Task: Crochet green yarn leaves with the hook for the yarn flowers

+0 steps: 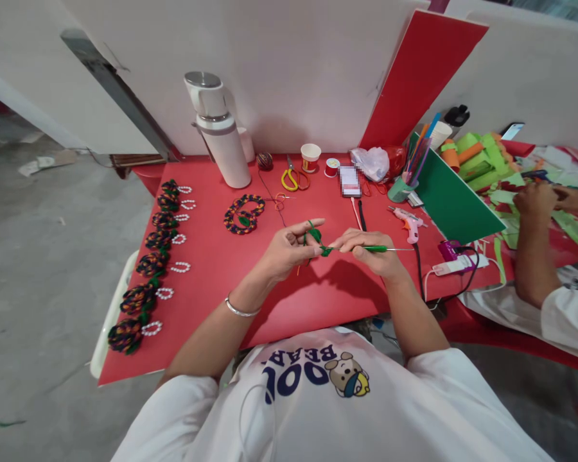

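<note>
Green yarn work (325, 251) hangs between my two hands over the red table. My left hand (289, 249) pinches it, with green yarn looped round a raised finger. A crochet hook with a green handle (376, 248) lies in the closed fingers of my right hand (368, 250), its tip at the yarn work. Beyond my left hand a dark multicoloured braided piece (235, 215) with a green leaf rests on the table. Along the table's left side stand several dark multicoloured yarn bundles (151, 263), each beside a white beaded loop (180, 267).
At the back of the red table (207, 282) are a white bottle (224, 144), scissors (293, 178), a paper cup (310, 158) and a phone (350, 181). Right are a pen holder (401, 190), a pink glue gun (411, 226), cables and a green board (455, 199). Another person's hands (539, 197) work beyond it.
</note>
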